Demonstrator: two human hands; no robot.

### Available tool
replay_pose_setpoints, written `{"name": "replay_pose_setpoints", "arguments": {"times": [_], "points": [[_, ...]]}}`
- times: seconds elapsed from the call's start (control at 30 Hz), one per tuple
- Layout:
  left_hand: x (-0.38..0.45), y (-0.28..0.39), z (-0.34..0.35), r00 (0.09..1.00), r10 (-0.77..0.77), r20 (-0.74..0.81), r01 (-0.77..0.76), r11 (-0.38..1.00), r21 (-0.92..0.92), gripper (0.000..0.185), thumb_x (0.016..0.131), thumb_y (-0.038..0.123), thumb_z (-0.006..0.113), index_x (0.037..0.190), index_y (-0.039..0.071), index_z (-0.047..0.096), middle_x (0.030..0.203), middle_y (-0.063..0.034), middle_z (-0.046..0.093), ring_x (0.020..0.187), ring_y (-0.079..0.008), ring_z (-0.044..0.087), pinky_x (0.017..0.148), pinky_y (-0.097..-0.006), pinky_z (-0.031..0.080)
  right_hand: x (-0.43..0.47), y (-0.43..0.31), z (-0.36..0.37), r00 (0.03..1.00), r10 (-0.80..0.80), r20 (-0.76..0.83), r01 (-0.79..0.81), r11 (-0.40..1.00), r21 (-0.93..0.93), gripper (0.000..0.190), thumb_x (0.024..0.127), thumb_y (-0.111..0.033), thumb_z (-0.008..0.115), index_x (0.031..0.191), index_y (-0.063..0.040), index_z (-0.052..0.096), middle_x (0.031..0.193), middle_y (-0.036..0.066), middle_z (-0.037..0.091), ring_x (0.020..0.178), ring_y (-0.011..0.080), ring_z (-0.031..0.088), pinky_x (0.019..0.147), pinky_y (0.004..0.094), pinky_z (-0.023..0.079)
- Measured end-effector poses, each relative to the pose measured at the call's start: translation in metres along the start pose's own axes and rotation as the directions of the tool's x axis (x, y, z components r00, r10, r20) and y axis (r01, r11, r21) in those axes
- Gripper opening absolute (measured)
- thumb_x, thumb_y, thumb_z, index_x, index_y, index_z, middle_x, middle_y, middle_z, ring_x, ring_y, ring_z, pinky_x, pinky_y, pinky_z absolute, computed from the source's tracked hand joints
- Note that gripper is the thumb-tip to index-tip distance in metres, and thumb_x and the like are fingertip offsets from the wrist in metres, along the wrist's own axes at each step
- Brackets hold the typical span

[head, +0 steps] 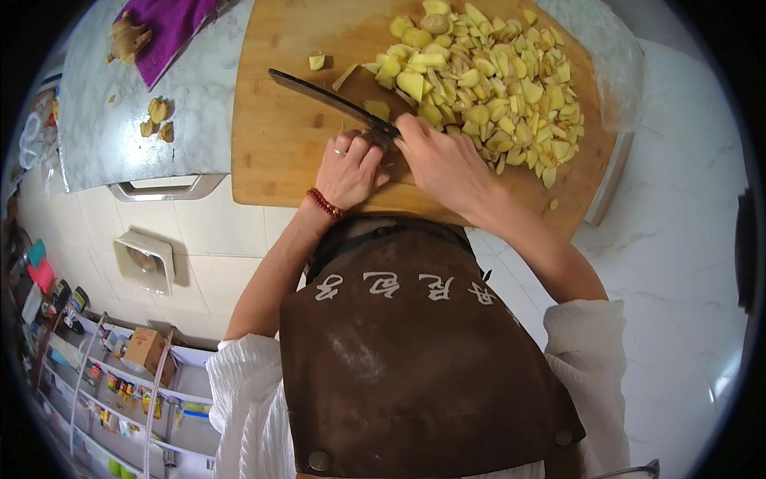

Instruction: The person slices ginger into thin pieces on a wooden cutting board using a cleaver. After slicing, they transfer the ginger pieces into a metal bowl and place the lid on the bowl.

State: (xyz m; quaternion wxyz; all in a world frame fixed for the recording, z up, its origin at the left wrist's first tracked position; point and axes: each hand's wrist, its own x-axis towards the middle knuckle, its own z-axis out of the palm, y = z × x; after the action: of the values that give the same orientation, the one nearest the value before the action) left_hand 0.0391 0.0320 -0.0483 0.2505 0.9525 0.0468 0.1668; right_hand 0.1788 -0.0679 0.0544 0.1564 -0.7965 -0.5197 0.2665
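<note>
My right hand (437,158) is closed around the handle of a kitchen cleaver (335,103), whose blade points up and left over a wooden cutting board (278,149). My left hand (353,167) rests on the board just left of the handle, fingers curled; whatever lies under the fingertips is hidden. Beyond the blade lies a slice of ginger (377,109). A large heap of sliced ginger (497,90) covers the board's right part. One small ginger piece (316,61) sits apart, above the blade.
A whole ginger root (127,41) lies by a purple cloth (173,36) on the marbled counter at left, with several small ginger pieces (158,110) nearer. A clear plastic bag (616,78) is at the board's right edge. Shelves (191,374) with packages and a plastic bin (143,260) stand lower left.
</note>
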Motion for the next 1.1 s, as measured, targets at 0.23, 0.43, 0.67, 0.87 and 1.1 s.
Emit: {"name": "replay_pose_setpoints", "arguments": {"times": [0.23, 0.43, 0.67, 0.87, 1.1], "points": [[-0.005, 0.002, 0.001, 0.997, -0.042, 0.068, 0.045, 0.998, -0.036, 0.037, 0.061, 0.021, 0.071, 0.091, 0.007, 0.055, 0.095, -0.0099, 0.052, 0.09, -0.0283, 0.046, 0.08, -0.0381, 0.038, -0.025, -0.01, -0.023, 0.999, 0.015, 0.032, -0.015, 1.0, 0.002, 0.013, 0.088, -0.012, 0.05, 0.092, -0.004, 0.04, 0.082, 0.02, 0.059, 0.064, 0.0429, 0.058, 0.052, 0.0498, 0.045], [-0.002, 0.001, 0.001, 1.0, 0.008, -0.005, -0.008, 1.0, 0.017, 0.036, 0.063, 0.029, 0.071, 0.088, 0.01, 0.055, 0.094, -0.0079, 0.049, 0.086, -0.0263, 0.045, 0.075, -0.0362, 0.039, 0.004, -0.004, 0.01, 0.998, 0.056, -0.027, -0.055, 0.997, 0.063, 0.013, 0.088, -0.011, 0.051, 0.091, -0.002, 0.041, 0.079, 0.02, 0.059, 0.064, 0.0424, 0.057, 0.051, 0.0486, 0.044], [-0.003, 0.001, 0.002, 1.0, -0.017, -0.007, 0.017, 1.0, 0.007, 0.036, 0.061, 0.029, 0.071, 0.086, 0.009, 0.054, 0.091, -0.0085, 0.048, 0.085, -0.0269, 0.045, 0.074, -0.0373, 0.039, -0.03, -0.013, -0.029, 0.992, 0.103, 0.073, -0.101, 0.994, -0.032, 0.016, 0.087, -0.012, 0.053, 0.092, -0.003, 0.04, 0.076, 0.022, 0.058, 0.065, 0.0421, 0.058, 0.052, 0.049, 0.045], [0.0, 0.001, 0.005, 0.998, -0.009, -0.058, 0.01, 1.0, 0.015, 0.029, 0.061, 0.022, 0.069, 0.083, 0.009, 0.054, 0.092, -0.009, 0.049, 0.085, -0.0268, 0.045, 0.073, -0.038, 0.039, 0.004, -0.001, 0.026, 0.989, -0.003, -0.145, 0.013, 0.998, 0.067, 0.017, 0.087, -0.013, 0.053, 0.093, -0.003, 0.04, 0.076, 0.022, 0.059, 0.064, 0.0417, 0.058, 0.051, 0.0487, 0.045], [-0.011, 0.01, -0.007, 0.985, 0.017, -0.171, -0.012, 0.999, 0.03, 0.036, 0.067, 0.009, 0.066, 0.1, 0.01, 0.054, 0.102, -0.0087, 0.05, 0.094, -0.0284, 0.047, 0.079, -0.0391, 0.038, -0.027, 0.012, 0.006, 0.981, 0.135, -0.141, -0.127, 0.99, 0.067, 0.016, 0.088, -0.012, 0.051, 0.093, -0.002, 0.04, 0.079, 0.02, 0.059, 0.067, 0.0416, 0.058, 0.053, 0.0469, 0.045]]}}
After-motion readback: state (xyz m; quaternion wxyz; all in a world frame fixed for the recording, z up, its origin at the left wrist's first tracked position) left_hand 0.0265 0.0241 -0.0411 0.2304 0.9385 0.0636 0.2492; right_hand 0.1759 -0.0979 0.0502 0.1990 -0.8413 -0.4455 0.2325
